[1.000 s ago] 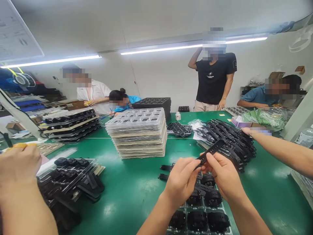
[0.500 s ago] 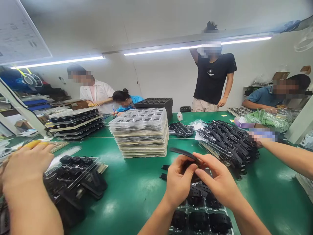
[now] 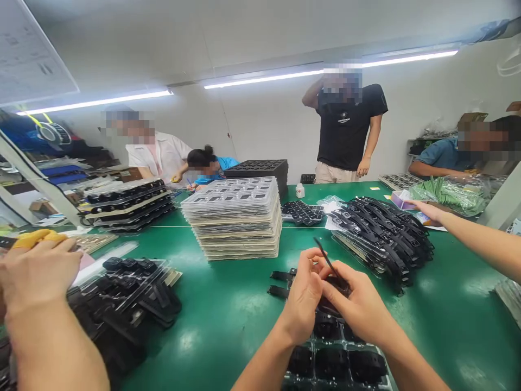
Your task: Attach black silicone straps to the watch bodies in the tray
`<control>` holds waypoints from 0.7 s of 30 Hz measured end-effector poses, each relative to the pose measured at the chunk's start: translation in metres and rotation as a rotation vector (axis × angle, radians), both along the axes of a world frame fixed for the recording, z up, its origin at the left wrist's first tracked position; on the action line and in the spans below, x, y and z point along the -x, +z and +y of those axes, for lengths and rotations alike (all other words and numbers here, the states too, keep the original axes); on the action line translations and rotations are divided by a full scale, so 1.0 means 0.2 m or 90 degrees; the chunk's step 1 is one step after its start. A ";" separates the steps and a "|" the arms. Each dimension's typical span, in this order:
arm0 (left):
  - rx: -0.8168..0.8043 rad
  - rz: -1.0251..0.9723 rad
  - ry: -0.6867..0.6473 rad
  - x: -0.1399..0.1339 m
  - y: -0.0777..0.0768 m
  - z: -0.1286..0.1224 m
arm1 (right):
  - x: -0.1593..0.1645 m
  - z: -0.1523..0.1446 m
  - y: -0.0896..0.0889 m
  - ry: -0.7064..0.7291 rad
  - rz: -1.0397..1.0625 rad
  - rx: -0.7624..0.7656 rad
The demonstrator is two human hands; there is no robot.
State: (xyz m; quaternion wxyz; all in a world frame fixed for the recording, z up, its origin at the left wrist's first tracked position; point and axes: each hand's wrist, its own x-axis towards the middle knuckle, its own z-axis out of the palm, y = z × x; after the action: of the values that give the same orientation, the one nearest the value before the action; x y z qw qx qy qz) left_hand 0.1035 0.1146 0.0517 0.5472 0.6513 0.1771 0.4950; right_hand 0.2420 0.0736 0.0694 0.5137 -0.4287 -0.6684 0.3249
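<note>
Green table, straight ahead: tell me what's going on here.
The person's left grip and right grip are close together on a black strap, its thin end sticking up between them. Below is a clear tray with more dark strapped pieces in its compartments. On the green table, a tall stack of pale trays stands farther off to the left, and a heap of black straps lies to the right.

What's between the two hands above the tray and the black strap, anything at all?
Nothing visible: the left hand and right hand both hold the black strap. Below them is a clear tray with black watches in it. The hands hide part of the strap.
</note>
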 end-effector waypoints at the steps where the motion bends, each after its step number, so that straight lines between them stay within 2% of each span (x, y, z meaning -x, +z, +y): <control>1: -0.026 0.018 0.005 0.01 0.00 0.00 | 0.00 0.01 -0.01 -0.015 0.017 -0.007; 6: -0.133 0.124 0.057 0.08 0.07 0.04 | -0.04 0.04 -0.08 -0.094 0.300 -0.015; 8: -0.140 0.193 0.071 0.09 0.11 0.04 | -0.06 0.05 -0.10 -0.112 0.369 -0.012; 10: -0.124 0.227 0.082 0.08 0.13 0.03 | -0.07 0.05 -0.10 -0.113 0.378 -0.006; 16: -0.058 0.152 0.150 0.04 0.11 0.02 | -0.06 0.04 -0.08 -0.061 0.296 0.025; 21: -0.002 0.132 0.100 0.03 0.10 0.01 | -0.04 0.04 -0.06 -0.062 0.295 0.017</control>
State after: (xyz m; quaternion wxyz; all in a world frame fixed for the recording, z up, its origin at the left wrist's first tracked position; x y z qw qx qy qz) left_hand 0.0970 0.1174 0.0714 0.4845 0.6841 0.2823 0.4665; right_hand 0.2498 0.0822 0.0568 0.6624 -0.3813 -0.5071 0.3984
